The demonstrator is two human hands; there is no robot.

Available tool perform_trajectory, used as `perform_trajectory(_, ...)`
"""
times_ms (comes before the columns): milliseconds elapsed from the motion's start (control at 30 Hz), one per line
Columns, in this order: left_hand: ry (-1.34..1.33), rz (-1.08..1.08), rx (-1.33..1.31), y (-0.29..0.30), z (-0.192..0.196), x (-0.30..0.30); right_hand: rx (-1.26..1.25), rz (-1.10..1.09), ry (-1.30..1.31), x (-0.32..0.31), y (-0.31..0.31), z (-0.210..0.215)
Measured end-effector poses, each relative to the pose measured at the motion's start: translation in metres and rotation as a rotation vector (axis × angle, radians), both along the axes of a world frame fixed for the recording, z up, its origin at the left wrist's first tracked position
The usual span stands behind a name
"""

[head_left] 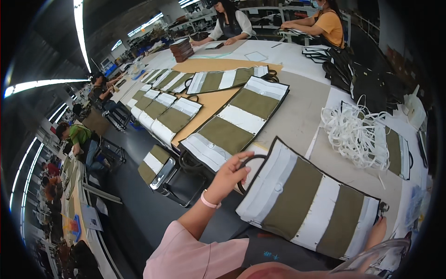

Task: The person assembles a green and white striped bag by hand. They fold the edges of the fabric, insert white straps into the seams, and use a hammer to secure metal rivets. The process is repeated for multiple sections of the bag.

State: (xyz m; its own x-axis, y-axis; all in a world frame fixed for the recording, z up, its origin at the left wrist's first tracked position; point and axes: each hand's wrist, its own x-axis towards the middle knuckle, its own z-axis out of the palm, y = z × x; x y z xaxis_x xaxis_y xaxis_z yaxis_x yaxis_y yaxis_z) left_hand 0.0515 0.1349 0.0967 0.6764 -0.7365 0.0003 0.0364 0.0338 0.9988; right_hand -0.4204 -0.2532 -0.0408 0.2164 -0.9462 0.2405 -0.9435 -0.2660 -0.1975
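An olive and white striped fabric panel with dark binding hangs tilted before me, above the near table edge. My left hand pinches the dark loop handle at its upper left end. At the other end my right hand grips the panel's right edge; its fingers are partly hidden. A small dark metallic thing, too small to name, shows by that hand. Just beyond lies a similar large striped panel, flat on the table.
More striped panels lie in rows at left. A tangled heap of white tape and dark fabric pieces lie at right. A stool with a folded panel stands left of the table. Several people work farther off.
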Motion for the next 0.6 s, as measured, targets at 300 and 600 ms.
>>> perform_trajectory(300,-0.363,-0.003,-0.564,0.017,0.181,-0.009,-0.089,-0.111,0.109,-0.040,-0.003,-0.019)
perform_trajectory(600,-0.491,-0.389,-0.631,-0.038,0.312,-0.053,-0.468,-0.094,0.016,-0.012,0.005,-0.008)
